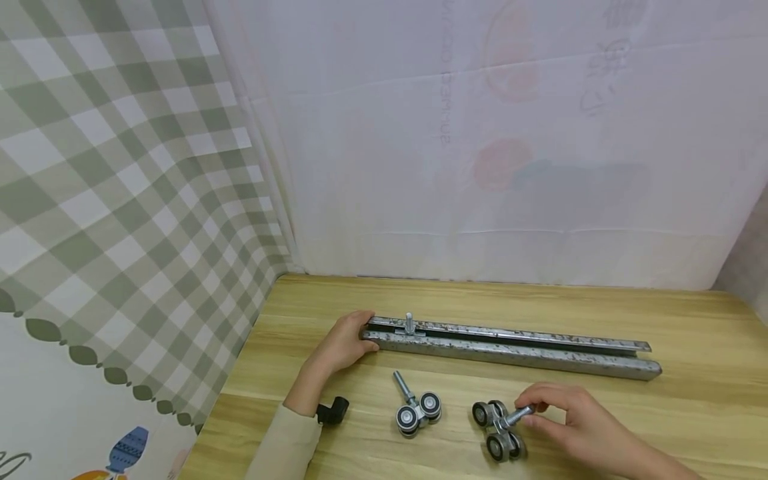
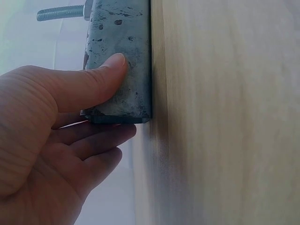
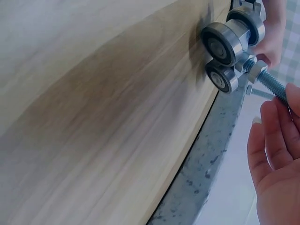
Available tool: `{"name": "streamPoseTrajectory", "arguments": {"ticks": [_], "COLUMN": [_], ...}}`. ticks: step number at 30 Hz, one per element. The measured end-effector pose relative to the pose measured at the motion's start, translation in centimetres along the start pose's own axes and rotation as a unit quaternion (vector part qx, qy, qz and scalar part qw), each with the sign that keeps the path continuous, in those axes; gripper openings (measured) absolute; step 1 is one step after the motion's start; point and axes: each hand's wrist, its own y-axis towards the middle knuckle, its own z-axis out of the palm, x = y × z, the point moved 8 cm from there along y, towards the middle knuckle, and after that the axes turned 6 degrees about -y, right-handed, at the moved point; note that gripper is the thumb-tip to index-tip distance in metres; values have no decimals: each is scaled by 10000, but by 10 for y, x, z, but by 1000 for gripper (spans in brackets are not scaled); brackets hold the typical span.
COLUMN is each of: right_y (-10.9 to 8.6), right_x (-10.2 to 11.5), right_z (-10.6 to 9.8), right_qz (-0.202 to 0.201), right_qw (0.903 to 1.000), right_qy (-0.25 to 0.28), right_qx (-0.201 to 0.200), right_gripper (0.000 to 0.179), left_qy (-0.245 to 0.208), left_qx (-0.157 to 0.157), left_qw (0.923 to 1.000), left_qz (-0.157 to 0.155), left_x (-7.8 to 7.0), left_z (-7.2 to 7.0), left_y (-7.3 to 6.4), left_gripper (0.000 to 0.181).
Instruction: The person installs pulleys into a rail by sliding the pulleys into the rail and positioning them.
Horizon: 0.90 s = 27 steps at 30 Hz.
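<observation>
My left hand (image 1: 341, 345) grips the left end of a worn steel channel rail (image 1: 516, 359), thumb on its near side wall and fingers round the end. An upright threaded bolt on a plate (image 1: 410, 325) sits in the rail's slot near that hand. Between thumb and fingers, my right hand (image 1: 573, 419) pinches the threaded stem of a trolley roller (image 1: 497, 447); its wheels point left, in front of the rail. In the right wrist view, the wheels (image 3: 220, 47) and nut on the stem show close up. A second trolley roller (image 1: 408, 419) lies between the hands, stem pointing back.
A black elbow-shaped fitting (image 1: 333, 411) lies beside the left sleeve, partly hidden by it. The wood-grain tabletop (image 1: 708, 347) meets a white sheet (image 1: 384, 167) at the back and a green checked cloth (image 1: 150, 180) on the left.
</observation>
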Motion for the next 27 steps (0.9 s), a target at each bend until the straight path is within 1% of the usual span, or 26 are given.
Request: {"name": "streamPoseTrajectory", "arguments": {"ticks": [6,9,12,17,22,24,27], "right_y": [4,5,5,5,4,5,4], "right_x": [4,5,8,12,17,20,21], "right_z": [6,8,12,16,15,15,13], "right_qz": [118,120,6,-127,-231,-343,-480], "right_qw": [9998,9998,9999,9999,9994,9988,9979], "right_qy": [-63,16,83,-13,-169,-224,-291], "right_qx": [148,166,136,9,-191,-251,-333], "right_gripper": [38,38,40,41,43,43,33], "left_qy": [-14,-21,-14,0,-5,-10,2], "left_qx": [-1,0,-3,-26,10,23,30], "left_qw": [10000,10000,10000,10000,10000,10000,10000], "left_qz": [-9,20,32,14,33,20,26], "left_x": [-1,-2,-3,-2,-3,-3,-2], "left_z": [0,-1,-1,-2,-2,-1,-1], "left_y": [0,1,1,0,0,0,0], "left_gripper": [65,65,65,64,64,64,64]}}
